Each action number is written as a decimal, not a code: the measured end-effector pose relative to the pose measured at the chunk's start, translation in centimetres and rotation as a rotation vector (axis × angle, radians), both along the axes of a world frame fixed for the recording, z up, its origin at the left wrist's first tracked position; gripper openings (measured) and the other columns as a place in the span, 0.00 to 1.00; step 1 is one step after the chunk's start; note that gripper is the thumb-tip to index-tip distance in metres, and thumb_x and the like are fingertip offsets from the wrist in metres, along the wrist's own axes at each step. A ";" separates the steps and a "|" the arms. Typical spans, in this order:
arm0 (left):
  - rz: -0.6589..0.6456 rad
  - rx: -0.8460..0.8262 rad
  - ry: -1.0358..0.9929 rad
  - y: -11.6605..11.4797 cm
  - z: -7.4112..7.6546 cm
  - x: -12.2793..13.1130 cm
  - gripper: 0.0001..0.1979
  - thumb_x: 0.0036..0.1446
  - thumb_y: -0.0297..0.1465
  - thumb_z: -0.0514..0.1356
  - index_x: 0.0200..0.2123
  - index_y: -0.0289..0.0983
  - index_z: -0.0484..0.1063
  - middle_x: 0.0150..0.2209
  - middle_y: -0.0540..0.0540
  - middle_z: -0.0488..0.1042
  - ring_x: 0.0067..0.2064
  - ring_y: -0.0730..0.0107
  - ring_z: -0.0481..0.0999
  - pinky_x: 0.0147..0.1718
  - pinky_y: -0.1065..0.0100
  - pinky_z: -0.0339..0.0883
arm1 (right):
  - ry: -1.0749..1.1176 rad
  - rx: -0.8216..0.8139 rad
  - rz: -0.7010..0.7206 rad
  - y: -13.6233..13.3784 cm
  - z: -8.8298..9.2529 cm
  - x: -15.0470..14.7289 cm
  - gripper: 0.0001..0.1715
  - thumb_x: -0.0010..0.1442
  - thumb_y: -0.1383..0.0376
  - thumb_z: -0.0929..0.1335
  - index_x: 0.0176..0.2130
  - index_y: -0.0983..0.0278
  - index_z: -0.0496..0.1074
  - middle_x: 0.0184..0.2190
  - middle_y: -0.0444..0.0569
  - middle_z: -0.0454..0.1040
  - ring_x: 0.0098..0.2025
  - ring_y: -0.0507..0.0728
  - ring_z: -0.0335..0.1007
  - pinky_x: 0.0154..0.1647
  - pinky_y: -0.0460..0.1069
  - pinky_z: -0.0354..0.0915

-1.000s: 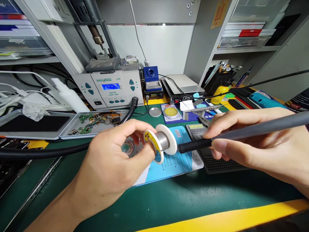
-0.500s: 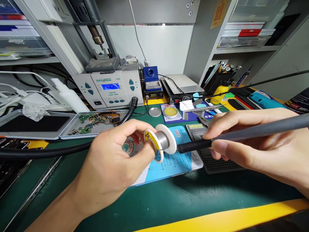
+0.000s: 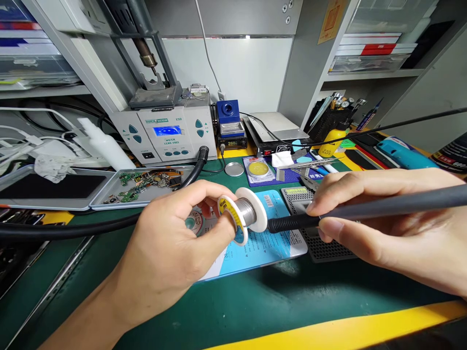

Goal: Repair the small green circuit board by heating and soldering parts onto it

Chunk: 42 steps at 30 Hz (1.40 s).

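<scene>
My left hand (image 3: 178,233) grips a white-flanged spool of solder wire (image 3: 247,211) between thumb and fingers, tilted above a blue-and-white package (image 3: 262,248). From the right, my right hand (image 3: 379,218) pinches the dark handle of a soldering iron (image 3: 292,222). The iron's ribbed black front end points left, close to the spool's right flange. Its tip is hidden behind the spool, so I cannot tell whether it touches the solder. Beneath my right hand lies a grey perforated plate (image 3: 328,248). A second, smaller roll marked 2.0 (image 3: 194,221) shows partly behind my left fingers.
At the back stands a grey hot air station (image 3: 164,136), with a small soldering station (image 3: 233,142) beside it. A tray of circuit boards (image 3: 146,187) sits left. A tin of yellow paste (image 3: 258,168) and tweezers (image 3: 310,164) lie mid-bench. A black hose (image 3: 73,231) crosses left.
My right hand and the soldering iron have shifted very slightly, with the handle's rear end a little lower. The left hand and the solder spool have stayed in place.
</scene>
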<state>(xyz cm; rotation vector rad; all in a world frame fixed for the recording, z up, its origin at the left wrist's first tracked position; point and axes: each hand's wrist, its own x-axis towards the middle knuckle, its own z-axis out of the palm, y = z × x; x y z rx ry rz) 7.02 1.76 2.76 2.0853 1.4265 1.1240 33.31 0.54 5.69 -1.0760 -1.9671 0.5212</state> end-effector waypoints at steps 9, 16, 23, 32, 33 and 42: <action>-0.011 0.000 -0.035 -0.1 0.1 0.0 0.06 0.57 0.30 0.67 0.37 0.48 0.81 0.29 0.63 0.81 0.25 0.84 0.74 0.25 0.88 0.64 | -0.018 0.035 0.030 -0.1 -0.1 0.1 0.10 0.56 0.70 0.76 0.32 0.53 0.81 0.25 0.37 0.83 0.21 0.49 0.73 0.20 0.42 0.67; -0.005 -0.006 -0.043 -0.1 -0.2 -0.1 0.06 0.57 0.31 0.66 0.37 0.48 0.81 0.29 0.62 0.82 0.25 0.82 0.75 0.25 0.86 0.66 | -0.043 0.030 0.013 -0.3 0.4 -0.1 0.08 0.54 0.69 0.75 0.30 0.55 0.80 0.23 0.37 0.83 0.20 0.49 0.74 0.19 0.41 0.67; -0.025 -0.002 -0.031 0.0 0.3 0.3 0.07 0.56 0.29 0.66 0.36 0.48 0.81 0.28 0.63 0.80 0.24 0.85 0.73 0.25 0.89 0.64 | -0.060 0.046 0.005 -0.1 0.4 -0.3 0.08 0.55 0.69 0.75 0.31 0.54 0.80 0.24 0.37 0.83 0.20 0.50 0.74 0.19 0.42 0.68; -0.011 -0.024 0.010 -0.1 0.4 0.2 0.06 0.56 0.30 0.66 0.36 0.48 0.80 0.29 0.63 0.81 0.26 0.84 0.75 0.25 0.88 0.65 | -0.058 0.081 0.003 0.0 0.3 -0.1 0.09 0.54 0.69 0.74 0.30 0.53 0.79 0.23 0.36 0.82 0.18 0.47 0.71 0.16 0.40 0.65; -0.002 -0.024 0.020 -0.1 0.4 0.2 0.06 0.57 0.31 0.66 0.37 0.48 0.81 0.30 0.63 0.82 0.27 0.83 0.76 0.25 0.88 0.65 | -0.054 0.080 0.005 0.0 0.2 0.0 0.09 0.54 0.69 0.74 0.30 0.53 0.79 0.23 0.36 0.82 0.17 0.47 0.70 0.15 0.40 0.64; 0.005 -0.020 -0.051 0.0 -0.3 -0.3 0.12 0.60 0.35 0.68 0.48 0.52 0.81 0.45 0.60 0.85 0.44 0.72 0.85 0.34 0.81 0.73 | -0.062 0.055 0.013 -0.2 0.4 0.0 0.07 0.55 0.69 0.76 0.31 0.55 0.81 0.24 0.39 0.83 0.19 0.50 0.73 0.17 0.42 0.68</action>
